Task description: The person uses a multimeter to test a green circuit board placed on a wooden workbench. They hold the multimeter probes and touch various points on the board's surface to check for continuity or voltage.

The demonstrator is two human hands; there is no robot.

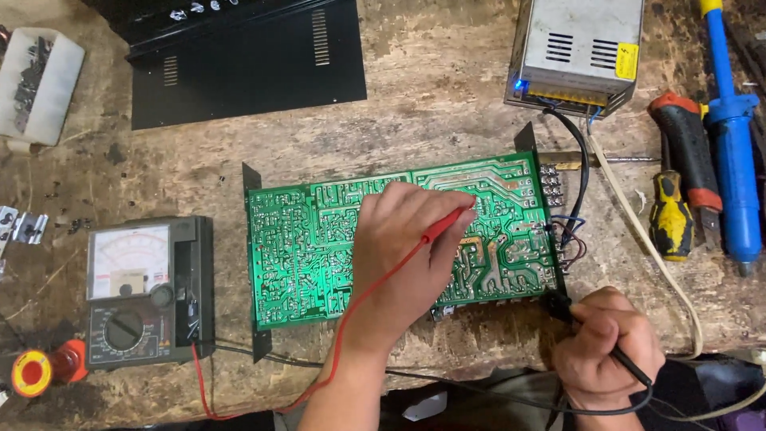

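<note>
while the green circuit board (319, 247) lay solder side up near the middle of the worn wooden bench (431, 104), the left hand (403, 247) rested on it, fingers pinched around a red probe (447, 223) whose tip met the traces. the right hand (606, 343), at the board's near right corner, was clenched about a black probe (558, 305) that touched the board's edge. both leads ran to an analogue multimeter (140, 291) just left of the board. the board looked rigid, light and fragile, best taken by its edges or the black end brackets (252, 179), not by the soldered face. a metal power supply (578, 52) with a lit blue lamp stood beyond, wired to the board. a white tray (36, 84) at far left held small dark parts, too small to identify. screwdrivers (678, 183) and a blue tool (730, 152) lay at right.
</note>
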